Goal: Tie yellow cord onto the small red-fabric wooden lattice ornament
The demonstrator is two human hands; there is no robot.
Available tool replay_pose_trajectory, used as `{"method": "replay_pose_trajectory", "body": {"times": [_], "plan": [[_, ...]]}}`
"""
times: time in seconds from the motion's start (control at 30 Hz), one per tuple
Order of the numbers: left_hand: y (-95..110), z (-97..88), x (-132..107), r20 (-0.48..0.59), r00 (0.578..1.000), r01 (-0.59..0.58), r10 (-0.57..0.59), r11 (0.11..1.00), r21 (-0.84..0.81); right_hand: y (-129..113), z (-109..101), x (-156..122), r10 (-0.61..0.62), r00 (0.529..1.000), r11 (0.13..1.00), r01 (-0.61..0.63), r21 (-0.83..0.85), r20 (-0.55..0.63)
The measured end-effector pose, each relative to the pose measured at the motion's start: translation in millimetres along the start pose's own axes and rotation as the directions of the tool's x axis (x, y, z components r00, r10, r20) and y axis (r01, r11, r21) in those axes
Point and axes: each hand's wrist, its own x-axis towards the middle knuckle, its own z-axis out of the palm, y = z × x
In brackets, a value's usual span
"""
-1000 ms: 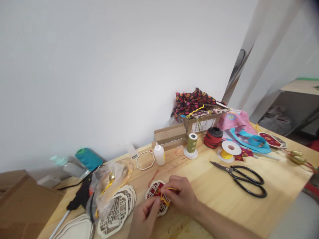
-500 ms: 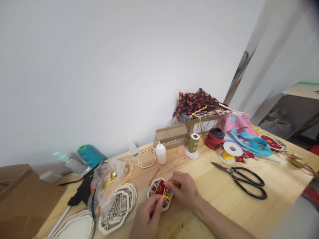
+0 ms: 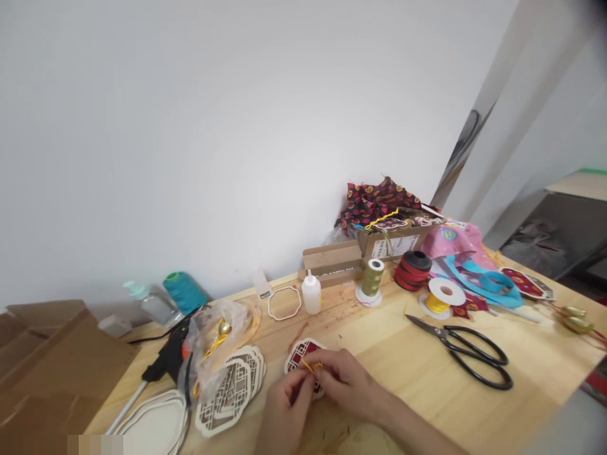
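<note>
yellow cord (image 3: 307, 364) was in both hands, low in the middle, just over a red and cream lattice piece (image 3: 296, 356). the left hand (image 3: 286, 399) was nearly closed, with its thumb and pointing finger pinched on the cord. the right hand (image 3: 345, 379) was nearly closed too, and its fingertips pinched the cord right beside the left ones. it was hard to tell if any finger also touched the lattice piece, because the hands hid part of it. the piece was at the near side of a light wooden table (image 3: 389, 347).

a thin red string (image 3: 298, 333) lay just past the piece. left of the hands, cream cut-out frames (image 3: 222, 398) sat in a stack, with a clear plastic bag (image 3: 232, 313) behind them. plain cream plates (image 3: 156, 420) made a pile farther left.

to the right lay big black scissors (image 3: 444, 333), wide apart at the handles. past the hands stood a white bottle (image 3: 312, 296), then a green spool (image 3: 372, 278), a red and black spool (image 3: 413, 270) and a yellow spool (image 3: 437, 303). behind the spools was a cardboard box (image 3: 370, 246), with dark patterned cloth (image 3: 370, 202) heaped at it. blue ribbon (image 3: 497, 287) lay near pink cloth (image 3: 458, 240).
</note>
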Motion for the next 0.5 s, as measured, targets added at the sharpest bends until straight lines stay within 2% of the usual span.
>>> {"method": "replay_pose_trajectory", "body": {"times": [0.13,0.27,0.5], "plan": [[-1.4,-0.7,0.0,-0.024,0.999,0.023,-0.025,0.995,-0.097,-0.8,0.2,-2.0,-0.034,0.999,0.979,0.037,-0.200,0.019],[-0.5,0.2,3.0,-0.027,0.999,0.042,-0.044,0.995,-0.087,-4.4,-1.1,-3.6,-0.081,0.996,0.916,0.086,-0.392,0.030],[-4.8,0.4,8.5,-0.020,0.997,0.066,-0.068,0.992,-0.111,2.4,-3.7,-1.1,-0.088,0.996,0.886,0.086,-0.456,0.017]]}}
